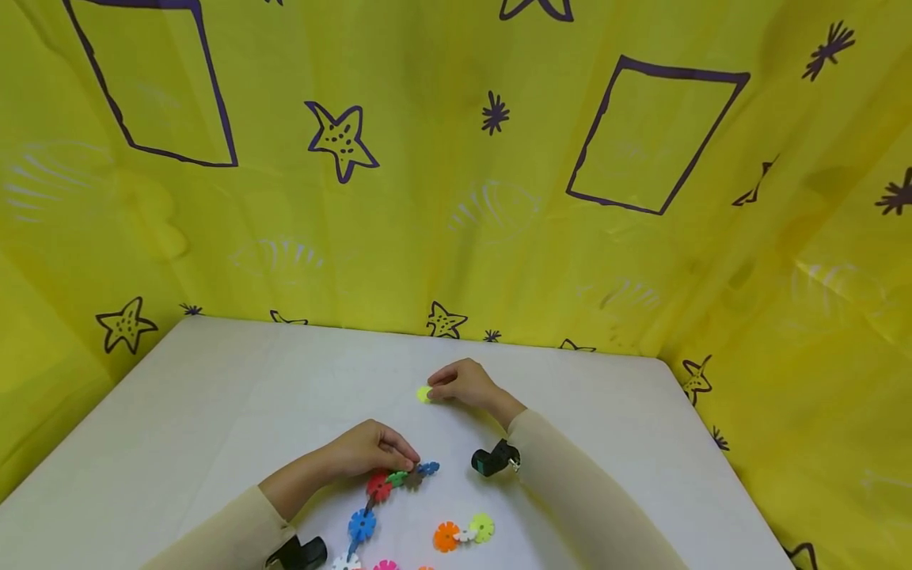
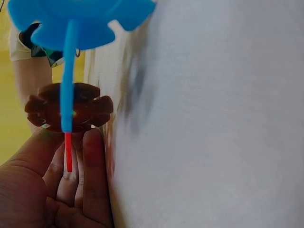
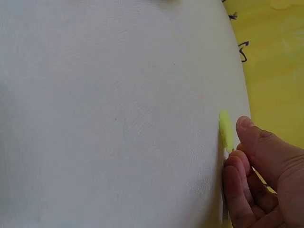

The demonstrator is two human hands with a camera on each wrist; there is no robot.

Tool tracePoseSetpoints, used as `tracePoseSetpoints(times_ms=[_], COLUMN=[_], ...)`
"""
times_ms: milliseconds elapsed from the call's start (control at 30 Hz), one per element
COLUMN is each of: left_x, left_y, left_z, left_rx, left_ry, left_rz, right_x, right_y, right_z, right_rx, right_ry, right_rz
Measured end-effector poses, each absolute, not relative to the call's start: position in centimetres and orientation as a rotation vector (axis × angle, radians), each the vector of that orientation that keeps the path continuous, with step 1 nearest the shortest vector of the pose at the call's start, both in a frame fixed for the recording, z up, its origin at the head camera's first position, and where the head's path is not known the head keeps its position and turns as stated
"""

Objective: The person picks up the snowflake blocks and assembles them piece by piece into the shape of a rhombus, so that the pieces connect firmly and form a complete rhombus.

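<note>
My left hand (image 1: 368, 449) pinches a chain of notched, flower-shaped plastic discs near its far end. Thumb and fingertips meet beside the brown disc (image 2: 69, 108), close to the green disc (image 1: 397, 478). A small blue disc (image 1: 428, 469) sticks out past the brown one. Back toward me the chain runs through a red disc (image 1: 380, 488), a larger blue disc (image 1: 362, 524) and a white disc (image 1: 347, 563). Farther out over the table, my right hand (image 1: 465, 383) holds a yellow disc (image 3: 226, 130) at its edge with thumb and fingertips, covering part of it.
An orange disc (image 1: 446, 537), a white connecting disc (image 1: 465, 536) and a yellow-green disc (image 1: 481, 526) lie joined on the white table (image 1: 271, 380). A pink disc (image 1: 386, 565) shows at the bottom edge. Yellow patterned cloth (image 1: 413, 237) hangs around the table's back and sides.
</note>
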State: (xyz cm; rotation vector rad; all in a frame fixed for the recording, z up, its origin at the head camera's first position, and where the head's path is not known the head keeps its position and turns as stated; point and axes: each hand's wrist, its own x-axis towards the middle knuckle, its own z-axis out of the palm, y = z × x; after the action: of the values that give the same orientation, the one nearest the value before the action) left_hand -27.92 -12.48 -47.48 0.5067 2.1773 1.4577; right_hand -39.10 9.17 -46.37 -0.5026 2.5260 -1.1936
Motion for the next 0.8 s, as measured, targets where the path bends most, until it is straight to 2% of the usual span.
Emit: tracePoseSetpoints(times_ms=[800], left_x=[-27.99], left_y=[-12.37], left_z=[-47.32], left_rx=[0.495], left_ry=[2.166], left_rz=[1.469], right_x=[-38.93], right_y=[8.23], right_z=[-46.66], right_rx=[-0.541], right_ry=[2.650], right_rz=[-1.132])
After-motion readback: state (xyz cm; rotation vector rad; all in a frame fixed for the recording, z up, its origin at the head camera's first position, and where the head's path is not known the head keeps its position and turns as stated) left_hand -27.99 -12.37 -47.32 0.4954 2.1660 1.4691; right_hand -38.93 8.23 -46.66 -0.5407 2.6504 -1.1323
